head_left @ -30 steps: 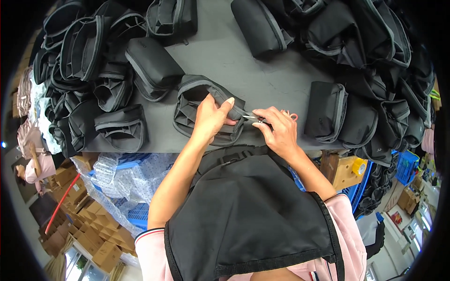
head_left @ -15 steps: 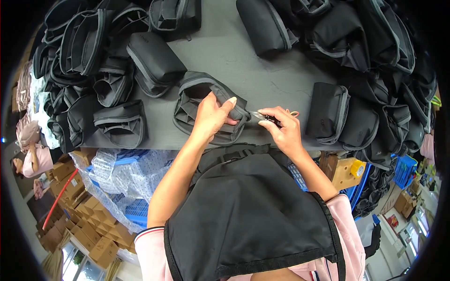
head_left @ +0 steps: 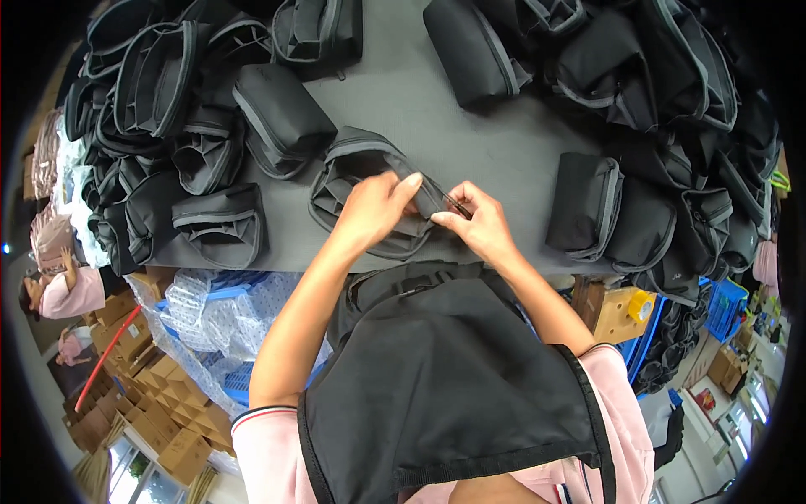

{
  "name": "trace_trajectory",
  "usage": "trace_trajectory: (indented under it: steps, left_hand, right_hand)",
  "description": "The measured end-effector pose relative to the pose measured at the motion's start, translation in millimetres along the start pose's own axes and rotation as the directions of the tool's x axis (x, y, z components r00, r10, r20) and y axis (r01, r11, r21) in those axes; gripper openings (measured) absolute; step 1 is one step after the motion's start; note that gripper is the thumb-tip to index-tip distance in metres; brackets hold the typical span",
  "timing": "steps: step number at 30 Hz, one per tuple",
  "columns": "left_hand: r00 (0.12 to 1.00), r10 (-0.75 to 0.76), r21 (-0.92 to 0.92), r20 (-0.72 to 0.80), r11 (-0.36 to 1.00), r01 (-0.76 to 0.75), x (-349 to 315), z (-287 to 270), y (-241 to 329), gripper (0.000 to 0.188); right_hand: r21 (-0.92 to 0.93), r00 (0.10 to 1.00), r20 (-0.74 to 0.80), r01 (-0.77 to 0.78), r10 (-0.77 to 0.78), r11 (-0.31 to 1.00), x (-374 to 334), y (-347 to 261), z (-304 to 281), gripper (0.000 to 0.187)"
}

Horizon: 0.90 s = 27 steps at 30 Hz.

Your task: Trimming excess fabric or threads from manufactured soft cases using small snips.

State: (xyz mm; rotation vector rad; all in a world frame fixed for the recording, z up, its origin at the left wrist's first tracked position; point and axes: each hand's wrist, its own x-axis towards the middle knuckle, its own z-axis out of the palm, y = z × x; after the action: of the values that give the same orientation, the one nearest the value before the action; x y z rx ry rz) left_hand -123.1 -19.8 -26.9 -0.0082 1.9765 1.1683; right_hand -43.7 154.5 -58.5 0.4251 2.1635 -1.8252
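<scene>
An open black zippered pouch (head_left: 336, 165) with grey lining lies on the grey table in front of me. My left hand (head_left: 375, 207) is closed on its right side, fingers inside the opening and thumb over the zipper edge. At the pouch's right edge, my right hand (head_left: 478, 222) is closed in a pinch, fingertips touching or almost touching the fabric. Between its fingers shows a slim dark part of what look like small thread snips (head_left: 458, 207); the rest is hidden by the hand.
Black pouches (head_left: 159, 76) pile up on the left, and more pouches (head_left: 604, 67) on the right of the table (head_left: 395, 84). A black apron (head_left: 453, 378) covers my front. Below the table edge are bubble wrap (head_left: 201, 311), a yellow tape roll (head_left: 641, 306) and cardboard boxes (head_left: 185, 449).
My right hand has moved left to the pouch's edge, and the metal tip and orange loop of the snips no longer show. My left hand has stayed almost in place on the pouch.
</scene>
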Motion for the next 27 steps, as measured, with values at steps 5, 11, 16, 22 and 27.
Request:
trace_trajectory:
  steps: [5,11,16,22,27]
  left_hand:
    - [0.963,0.253,0.438,0.092,0.858,-0.267,-31,4,-4,0.061]
    - [0.823,0.564,0.732,-0.062,0.586,-0.347,-23,24,-9,0.067]
    - [0.829,0.559,0.846,0.005,0.44,-0.302,-8,19,25,0.035]
    - [0.955,0.297,0.788,-0.003,0.589,-0.181,13,16,33,0.035]
    - [0.965,0.222,0.615,-0.138,0.783,-0.092,27,25,16,0.03]
  right_hand:
    - [0.02,0.984,-0.09,0.156,-0.153,0.988,5,7,16,0.026]
    - [0.19,0.974,-0.19,0.162,-0.126,0.968,15,1,21,0.021]
    - [-0.013,0.914,-0.307,0.275,-0.265,0.961,24,-3,12,0.022]
    - [0.421,0.969,-0.24,0.05,0.058,0.906,11,7,9,0.018]
    - [0.45,0.956,-0.255,-0.013,0.143,0.893,11,18,18,0.014]
